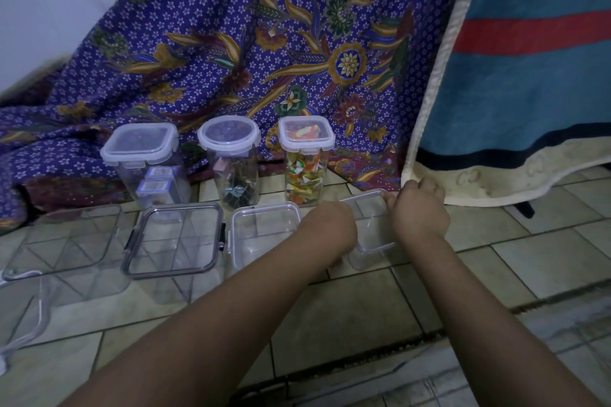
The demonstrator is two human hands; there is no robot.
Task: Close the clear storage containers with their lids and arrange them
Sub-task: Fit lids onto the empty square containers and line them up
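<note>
On tiled floor, hands flank clear container.

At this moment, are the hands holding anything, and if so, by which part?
Both hands are on the small clear square container at the right end of the front row: the right hand at its far right rim, the left hand at its left side.

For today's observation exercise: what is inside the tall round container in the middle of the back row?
Through the clear wall of the round container, a pile of small dark items sits at the bottom with something pinkish above; what they are is unclear. Its lid is on, and the far side is hidden.
</note>
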